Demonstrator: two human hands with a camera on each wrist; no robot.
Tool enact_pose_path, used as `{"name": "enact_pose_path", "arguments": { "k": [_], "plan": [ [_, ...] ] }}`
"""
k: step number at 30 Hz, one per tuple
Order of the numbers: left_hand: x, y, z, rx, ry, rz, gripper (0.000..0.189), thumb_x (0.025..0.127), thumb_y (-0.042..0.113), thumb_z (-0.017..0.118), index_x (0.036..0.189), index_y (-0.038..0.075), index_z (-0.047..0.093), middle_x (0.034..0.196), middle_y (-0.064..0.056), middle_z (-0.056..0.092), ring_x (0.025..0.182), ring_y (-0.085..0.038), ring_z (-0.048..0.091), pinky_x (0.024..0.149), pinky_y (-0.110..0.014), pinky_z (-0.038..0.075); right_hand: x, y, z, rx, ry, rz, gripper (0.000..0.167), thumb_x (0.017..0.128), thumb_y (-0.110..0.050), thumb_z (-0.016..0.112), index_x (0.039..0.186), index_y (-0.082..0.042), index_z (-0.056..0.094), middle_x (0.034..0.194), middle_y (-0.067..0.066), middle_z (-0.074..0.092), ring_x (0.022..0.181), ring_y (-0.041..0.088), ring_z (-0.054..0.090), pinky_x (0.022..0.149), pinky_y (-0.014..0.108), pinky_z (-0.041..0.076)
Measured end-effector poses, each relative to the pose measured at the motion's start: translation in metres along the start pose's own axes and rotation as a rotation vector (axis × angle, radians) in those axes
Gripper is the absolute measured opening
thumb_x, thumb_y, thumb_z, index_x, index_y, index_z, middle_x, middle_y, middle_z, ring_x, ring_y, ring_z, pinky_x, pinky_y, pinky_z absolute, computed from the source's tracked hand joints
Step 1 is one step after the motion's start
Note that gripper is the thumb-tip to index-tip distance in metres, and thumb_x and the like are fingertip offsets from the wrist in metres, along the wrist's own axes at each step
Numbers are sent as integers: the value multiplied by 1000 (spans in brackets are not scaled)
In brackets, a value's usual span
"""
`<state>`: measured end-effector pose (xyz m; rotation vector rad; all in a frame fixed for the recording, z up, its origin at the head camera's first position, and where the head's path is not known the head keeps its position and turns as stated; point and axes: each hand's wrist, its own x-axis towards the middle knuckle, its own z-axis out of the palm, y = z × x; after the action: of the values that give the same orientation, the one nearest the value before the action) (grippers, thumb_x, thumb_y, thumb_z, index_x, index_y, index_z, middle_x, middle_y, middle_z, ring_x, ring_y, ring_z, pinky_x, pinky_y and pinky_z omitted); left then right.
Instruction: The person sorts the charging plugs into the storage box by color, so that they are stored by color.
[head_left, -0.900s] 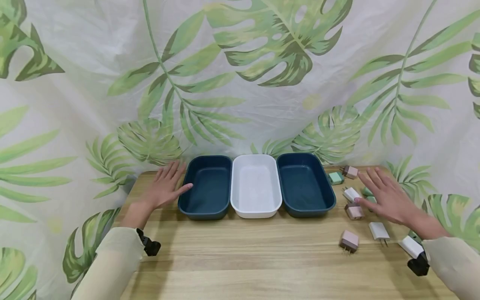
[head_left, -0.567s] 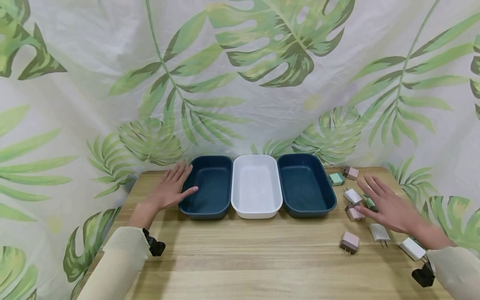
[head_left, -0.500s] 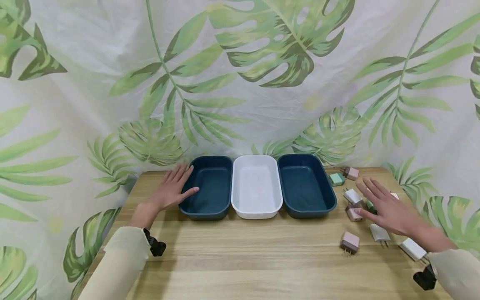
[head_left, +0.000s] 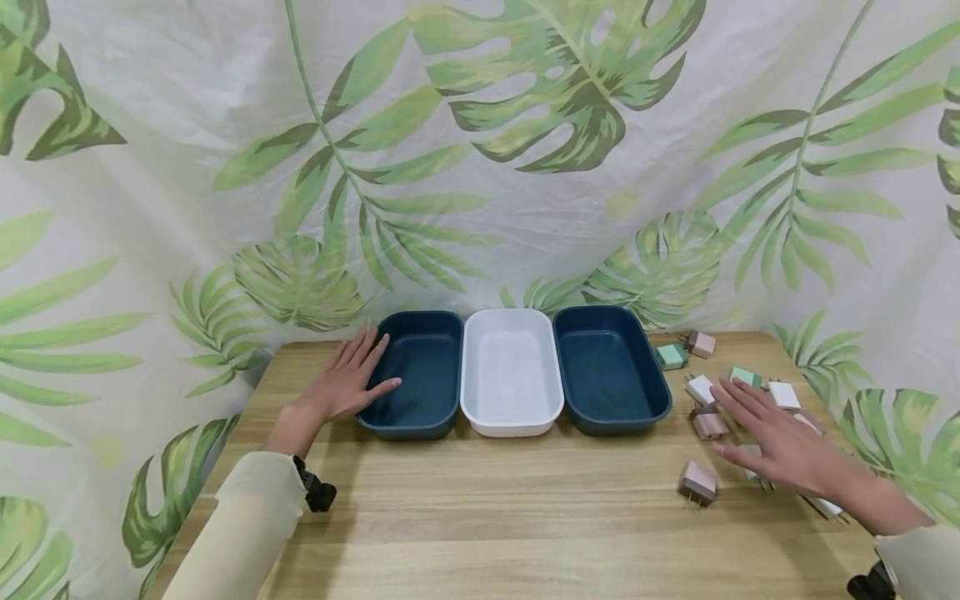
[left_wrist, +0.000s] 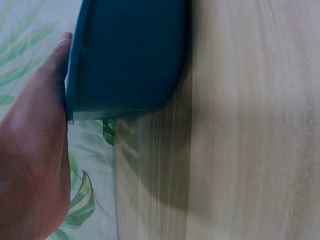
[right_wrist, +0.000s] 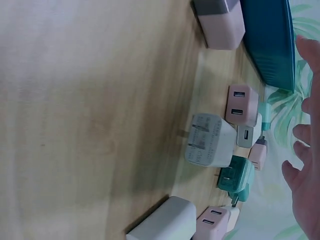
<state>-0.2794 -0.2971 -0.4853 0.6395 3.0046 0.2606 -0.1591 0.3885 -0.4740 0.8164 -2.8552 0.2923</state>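
My left hand (head_left: 341, 387) is spread flat at the left rim of the left dark blue tray (head_left: 420, 375), its thumb reaching over the tray's inside. In the left wrist view that hand (left_wrist: 35, 135) lies alongside the tray's rim (left_wrist: 72, 75). Over the right side of the table my right hand (head_left: 783, 437) hovers with fingers extended, holding nothing. Below and around it lie USB charger plugs: a pink one (head_left: 698, 483) nearest the front, a white one (right_wrist: 211, 140), a green one (right_wrist: 235, 175) and several more, some partly hidden under the hand.
A white tray (head_left: 513, 375) stands in the middle, with a second dark blue tray (head_left: 613, 375) right of it. Behind the wooden table (head_left: 480, 517) hangs a leaf-patterned cloth (head_left: 525, 217). More plugs, one green (head_left: 672, 357) and one pink (head_left: 701, 343), lie by the back edge.
My left hand has shifted slightly right, farther over the left tray. My right hand has moved down toward the front, uncovering green and white plugs at the back. The trays stay put.
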Motion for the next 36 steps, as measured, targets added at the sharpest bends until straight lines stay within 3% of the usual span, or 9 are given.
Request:
{"name": "enact_pose_path", "arguments": {
  "k": [2, 5, 8, 11, 13, 15, 19, 24, 36],
  "plan": [
    [0, 0, 1, 12, -4, -4, 92, 108, 62, 47, 171, 6, 9, 177, -24, 2, 163, -45, 2, 129, -63, 2, -3, -1, 2, 24, 4, -13, 86, 96, -39, 77, 165, -6, 38, 169, 20, 35, 160, 32, 26, 128, 46, 27],
    [0, 0, 3, 12, -4, -4, 92, 108, 62, 46, 171, 6, 10, 176, -24, 3, 163, -45, 4, 129, -63, 3, -7, -3, 5, 43, 17, -35, 84, 94, -38, 80, 161, -4, 43, 165, 23, 41, 159, 30, 28, 123, 17, -4],
    [0, 1, 3, 8, -3, -5, 94, 107, 64, 46, 171, 6, 10, 176, -24, 4, 163, -45, 4, 129, -63, 5, -9, -6, 7, 27, 34, -50, 85, 91, -39, 83, 160, -5, 46, 160, 23, 46, 153, 34, 38, 115, 7, -2],
    [0, 1, 4, 9, -3, -6, 95, 106, 65, 46, 171, 5, 10, 177, -23, 4, 163, -44, 4, 129, -63, 6, -9, -10, 8, 4, 40, -55, 86, 89, -41, 85, 159, -7, 49, 157, 22, 50, 143, 42, 49, 125, 29, 27],
    [1, -1, 6, -3, 4, -1, 96, 106, 64, 48, 170, 3, 11, 176, -24, 4, 163, -44, 4, 129, -64, 6, -9, -14, 9, -7, 44, -64, 85, 87, -42, 86, 156, -7, 52, 156, 20, 51, 137, 44, 54, 112, 46, 47],
    [2, -3, 9, 1, 12, 1, 96, 106, 65, 46, 170, 3, 11, 177, -23, 4, 163, -44, 5, 129, -63, 7, -9, -16, 9, -17, 47, -79, 82, 86, -43, 87, 153, -6, 56, 155, 19, 52, 133, 43, 57, 92, 54, 55],
    [4, -9, 15, -1, 35, 19, 98, 105, 70, 42, 170, 3, 11, 177, -22, 5, 163, -43, 6, 129, -63, 8, -10, -20, 13, -5, 55, -95, 79, 86, -43, 87, 149, -5, 60, 152, 17, 56, 130, 40, 60, 109, 34, 47],
    [3, -10, 16, 2, 55, 27, 101, 105, 72, 42, 169, 0, 12, 176, -25, 7, 162, -45, 8, 128, -65, 11, -11, -23, 18, 42, 63, -113, 80, 86, -41, 88, 151, -4, 58, 146, 20, 60, 127, 41, 61, 112, 1, 6],
    [1, -2, 7, 34, 25, -1, 100, 105, 67, 46, 169, -1, 12, 176, -24, 7, 163, -43, 8, 129, -63, 10, -13, -19, 32, 15, 154, -211, 79, 79, -44, 92, 141, -2, 66, 135, 15, 67, 120, 40, 62, 118, 6, 7]
  ]
}}
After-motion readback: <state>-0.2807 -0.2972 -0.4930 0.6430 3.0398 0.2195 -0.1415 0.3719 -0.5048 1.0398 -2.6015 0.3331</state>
